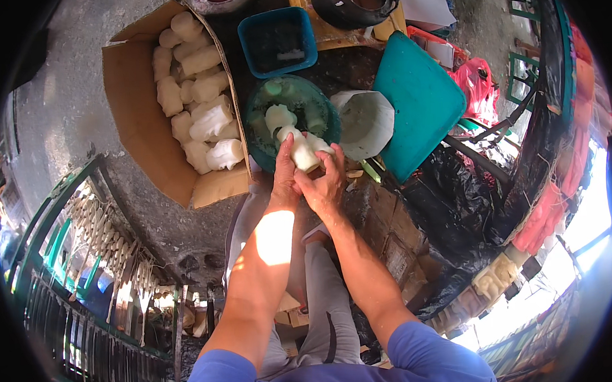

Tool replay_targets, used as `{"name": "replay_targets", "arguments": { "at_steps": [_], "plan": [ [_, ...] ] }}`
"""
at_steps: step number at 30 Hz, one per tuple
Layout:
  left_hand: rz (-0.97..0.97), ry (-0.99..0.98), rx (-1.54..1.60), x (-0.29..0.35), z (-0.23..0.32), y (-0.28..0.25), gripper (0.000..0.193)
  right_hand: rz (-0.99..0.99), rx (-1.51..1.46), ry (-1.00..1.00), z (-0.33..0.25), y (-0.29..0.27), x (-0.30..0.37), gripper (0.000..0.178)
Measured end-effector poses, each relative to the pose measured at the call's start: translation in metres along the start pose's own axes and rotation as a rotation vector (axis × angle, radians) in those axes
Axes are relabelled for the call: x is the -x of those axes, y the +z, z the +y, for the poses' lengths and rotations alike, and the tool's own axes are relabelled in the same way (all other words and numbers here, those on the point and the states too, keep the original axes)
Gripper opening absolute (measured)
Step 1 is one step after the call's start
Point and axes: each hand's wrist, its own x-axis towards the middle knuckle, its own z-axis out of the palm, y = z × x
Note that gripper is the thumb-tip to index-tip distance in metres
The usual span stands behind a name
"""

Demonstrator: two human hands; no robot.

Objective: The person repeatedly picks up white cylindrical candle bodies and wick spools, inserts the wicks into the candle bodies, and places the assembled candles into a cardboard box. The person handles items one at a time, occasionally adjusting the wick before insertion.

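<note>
Together, my left hand [284,173] and my right hand [326,185] grip a whitish, chunky cylinder with a lumpy surface [306,157], which looks like wax. Its flat end faces me, and my fingers hide part of its sides. My hands are over the near edge of a round green basin [256,149] of liquid. A similar pale cylinder [280,116] shows in that basin beyond my fingertips, and several more pieces lie around it, blurred by the liquid.
Left of the basin, an open cardboard box [136,106] holds several pale cylinders. A blue-green tub [312,46] and a dark pot [340,11] stand beyond. At right are a whitish container [367,121], a large teal plastic panel [421,99] and black sheeting [455,219].
</note>
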Motion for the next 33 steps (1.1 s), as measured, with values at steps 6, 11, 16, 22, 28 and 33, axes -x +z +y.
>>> {"name": "replay_targets", "arguments": {
  "at_steps": [6,11,16,22,28,33],
  "plan": [
    [-0.039,-0.152,-0.085,0.025,0.017,-0.033,0.057,-0.372,-0.005,-0.08,0.005,-0.044,0.008,0.043],
    [-0.116,-0.198,-0.218,0.041,0.014,-0.024,0.049,-0.475,-0.224,0.287,0.023,-0.047,-0.044,0.056],
    [-0.069,-0.246,-0.588,0.064,0.007,-0.015,0.046,-0.852,-0.538,0.843,0.051,0.023,-0.108,0.105],
    [-0.007,-0.217,-0.688,0.075,0.007,-0.028,0.042,-1.004,-0.596,0.951,0.065,0.05,-0.12,0.055],
    [0.153,-0.147,-0.659,0.089,-0.002,-0.048,0.04,-0.527,-0.054,0.275,0.064,0.033,-0.097,0.068],
    [0.157,-0.049,-0.488,0.1,-0.011,-0.054,0.043,-0.583,-0.178,0.338,0.05,-0.003,-0.096,0.078]
  ]
}}
